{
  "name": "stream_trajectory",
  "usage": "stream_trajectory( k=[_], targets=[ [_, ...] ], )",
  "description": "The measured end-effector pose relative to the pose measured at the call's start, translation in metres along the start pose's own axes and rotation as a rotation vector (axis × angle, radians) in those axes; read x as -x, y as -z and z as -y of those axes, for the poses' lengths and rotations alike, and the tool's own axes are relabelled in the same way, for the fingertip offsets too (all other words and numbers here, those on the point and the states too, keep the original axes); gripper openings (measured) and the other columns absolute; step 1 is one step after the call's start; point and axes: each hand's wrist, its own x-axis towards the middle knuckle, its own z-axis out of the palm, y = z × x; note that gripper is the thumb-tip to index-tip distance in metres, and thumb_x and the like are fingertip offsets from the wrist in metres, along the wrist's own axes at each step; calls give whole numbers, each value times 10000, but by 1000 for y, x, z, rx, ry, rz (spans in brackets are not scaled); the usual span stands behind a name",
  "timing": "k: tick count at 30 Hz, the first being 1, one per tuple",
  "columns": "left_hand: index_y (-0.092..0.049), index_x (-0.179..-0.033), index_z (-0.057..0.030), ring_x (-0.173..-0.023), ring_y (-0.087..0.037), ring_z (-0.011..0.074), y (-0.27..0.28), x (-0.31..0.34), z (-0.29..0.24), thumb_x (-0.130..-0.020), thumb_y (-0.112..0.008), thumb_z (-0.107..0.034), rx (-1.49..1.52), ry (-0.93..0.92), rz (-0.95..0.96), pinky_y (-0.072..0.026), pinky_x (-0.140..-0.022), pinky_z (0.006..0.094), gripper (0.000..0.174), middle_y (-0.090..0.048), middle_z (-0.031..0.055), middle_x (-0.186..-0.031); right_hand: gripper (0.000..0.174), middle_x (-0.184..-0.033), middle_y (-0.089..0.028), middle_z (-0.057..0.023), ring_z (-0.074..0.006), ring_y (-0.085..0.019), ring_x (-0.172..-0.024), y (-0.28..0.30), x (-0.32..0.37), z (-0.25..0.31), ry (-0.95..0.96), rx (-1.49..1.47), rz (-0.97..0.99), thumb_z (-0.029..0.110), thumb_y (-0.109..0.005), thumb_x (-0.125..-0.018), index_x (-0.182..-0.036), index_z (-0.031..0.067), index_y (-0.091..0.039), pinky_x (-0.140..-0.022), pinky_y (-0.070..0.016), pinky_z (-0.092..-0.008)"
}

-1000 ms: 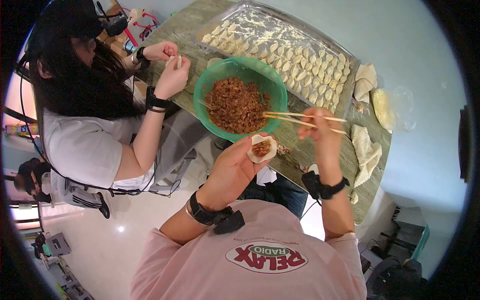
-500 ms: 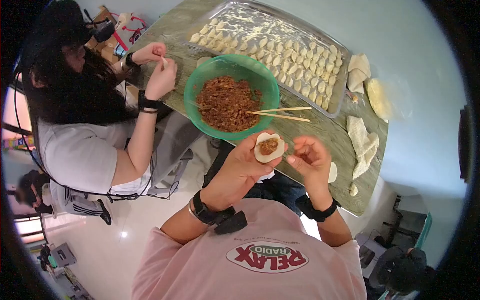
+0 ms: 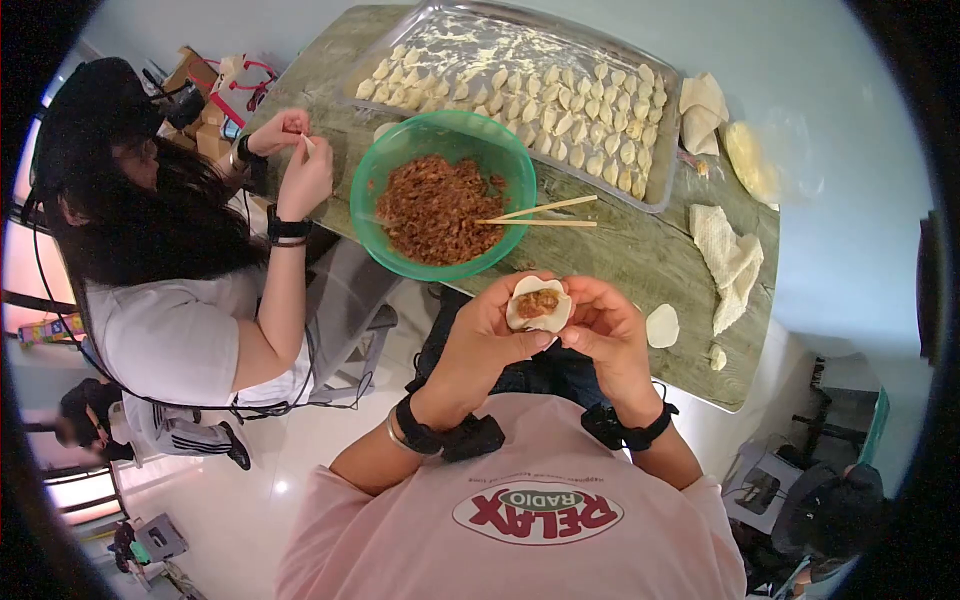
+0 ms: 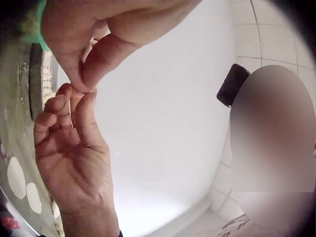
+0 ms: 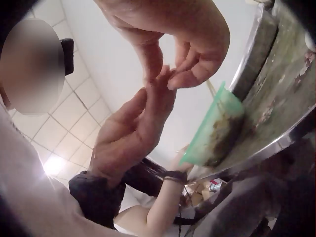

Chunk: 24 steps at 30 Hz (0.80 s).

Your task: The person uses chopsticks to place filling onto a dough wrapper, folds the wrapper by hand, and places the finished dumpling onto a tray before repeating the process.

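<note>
A round dumpling wrapper (image 3: 519, 321) with meat filling (image 3: 538, 303) on it is held in front of the chest in the head view. My left hand (image 3: 482, 325) grips its left edge, thumb at the near side. On the opposite edge, my right hand (image 3: 612, 335) pinches the wrapper between thumb and fingers. Both wrist views show the fingertips of the two hands meeting, and only a thin white edge shows between the right hand's fingers in the left wrist view. Beyond them stands a green bowl (image 3: 362, 225) of minced filling, with two chopsticks (image 3: 548, 222) leaning in it.
A metal tray (image 3: 655, 205) with rows of dumplings lies at the back of the table (image 3: 640, 262). To the right are a flat wrapper (image 3: 662, 326), a cloth (image 3: 727, 262), and a small dough piece (image 3: 717, 357). Another person (image 3: 170, 320) sits at left, hands raised over the table.
My right hand has let go of the chopsticks, which now rest in the bowl, and has come left to take the wrapper's right edge. The left hand keeps its hold.
</note>
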Motion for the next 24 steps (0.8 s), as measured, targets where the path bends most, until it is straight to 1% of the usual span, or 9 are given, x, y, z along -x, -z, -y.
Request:
stream_trajectory(
  k=[4, 6, 7, 9, 16, 19, 21, 22, 24],
  targets=[
    [-371, -1318, -34, -1135, -499, 163, -6, 0, 3, -719, -574, 125, -25, -1, 10, -403, -958, 279, 652, -498, 65, -1245, 450, -980, -550, -22, -122, -559, -848, -3, 4, 0, 70, 64, -66, 40, -703, -749, -1164, 29, -529, -733, -465, -249],
    [-315, -1356, -44, -1194, -445, 169, -7, -2, 6, -710, -555, 130, 156, -28, 60, -371, -993, 293, 711, -447, 76, -1301, 342, -976, -537, -44, -133, -543, -836, -2, 7, -2, 363, 382, -161, 33, -705, -735, -1063, 53, -611, -708, -456, -251],
    [-315, -1356, -44, -1194, -445, 169, -6, -3, 7, -710, -555, 130, 153, -24, 63, -371, -993, 293, 711, -447, 76, -1301, 342, -976, -537, -44, -133, -543, -836, -2, 7, -2, 364, 380, -167, 33, -705, -735, -1063, 53, -611, -708, -456, -251],
    [-265, -1379, -44, -1231, -408, 180, -5, -4, 8, -704, -534, 125, 238, 28, 75, -335, -1027, 312, 746, -402, 91, -1344, 241, -977, -526, -69, -161, -532, -828, 0, 7, -2, 631, 748, -145, 0, -695, -712, -939, 77, -670, -686, -449, -263],
    [-252, -1380, -31, -1255, -386, 193, -6, -6, 11, -696, -507, 120, 294, 59, 113, -300, -1057, 337, 745, -399, 99, -1349, 233, -922, -544, -63, -213, -531, -830, 7, 5, -4, 729, 934, -153, -51, -670, -681, -874, 80, -670, -693, -441, -296],
    [-314, -1349, -39, -1222, -419, 175, -8, -6, 13, -746, -497, 128, 267, 68, 115, -359, -1011, 302, 651, -423, 83, -1312, 195, -899, -551, -63, -218, -532, -826, 4, 4, -4, 695, 883, -178, -30, -680, -686, -851, 71, -660, -698, -437, -305],
    [-381, -1307, -27, -1159, -476, 154, -10, -6, 15, -813, -533, 53, 123, 30, 65, -415, -946, 283, 523, -485, 70, -1248, 156, -904, -555, -70, -207, -540, -826, 1, 4, -3, 596, 784, -219, 7, -692, -704, -844, 62, -652, -700, -440, -301],
    [-381, -1307, -27, -1159, -476, 154, -10, -5, 16, -813, -533, 53, 122, 31, 65, -415, -946, 283, 523, -485, 70, -1248, 156, -904, -555, -70, -207, -540, -826, -1, 4, -3, 596, 783, -221, 7, -692, -704, -844, 62, -652, -700, -440, -301],
    [-445, -1258, -14, -1049, -541, 122, -8, -4, 17, -850, -574, -35, -49, 37, 26, -454, -872, 256, 429, -556, 51, -1151, 142, -903, -556, -71, -194, -548, -833, -2, 6, -3, 521, 646, -254, 46, -703, -721, -852, 54, -650, -700, -443, -292]
  ],
)
